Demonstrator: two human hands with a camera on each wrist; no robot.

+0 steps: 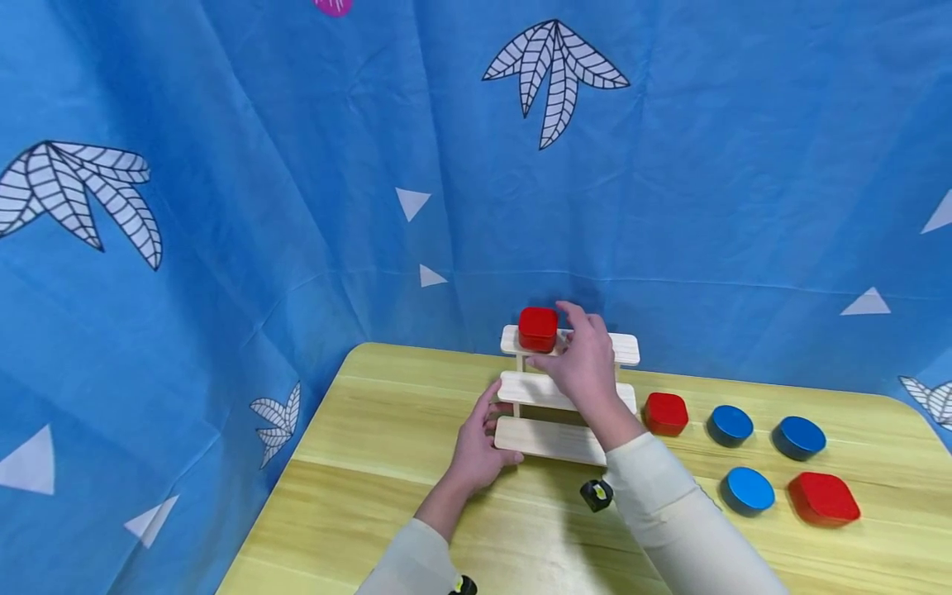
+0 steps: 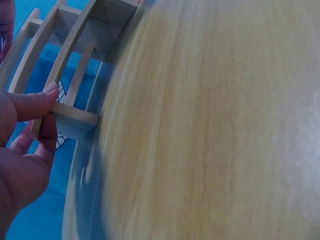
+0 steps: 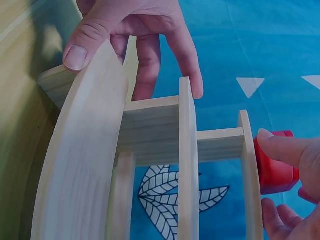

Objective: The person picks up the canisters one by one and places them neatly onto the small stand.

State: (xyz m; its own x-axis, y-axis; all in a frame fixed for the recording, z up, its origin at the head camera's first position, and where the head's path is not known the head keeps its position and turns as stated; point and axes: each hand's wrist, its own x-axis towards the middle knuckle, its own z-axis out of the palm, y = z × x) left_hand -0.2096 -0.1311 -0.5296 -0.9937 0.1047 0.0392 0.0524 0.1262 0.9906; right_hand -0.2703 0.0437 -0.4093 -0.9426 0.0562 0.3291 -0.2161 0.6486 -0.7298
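A three-tier wooden display shelf (image 1: pixel 554 438) stands on the table, stepped up toward the back. My left hand (image 1: pixel 479 453) is at its left end, and in the left wrist view that hand pinches the end of the lowest board (image 2: pixel 37 125) between thumb and fingers. On the top tier sits a red rounded-square box (image 1: pixel 538 328), near the left end. My right hand (image 1: pixel 587 364) has its thumb at the box's front and curled fingers at its right side. The right wrist view shows the thumb overlapping the red box (image 3: pixel 275 170), which rests against the top board.
Right of the shelf lie two more red rounded-square boxes (image 1: pixel 665 413) (image 1: pixel 824 498) and three round blue boxes (image 1: pixel 730 426) (image 1: pixel 799 437) (image 1: pixel 747 491). A blue curtain (image 1: pixel 706 207) hangs behind and left of the wooden table (image 1: pixel 357 463).
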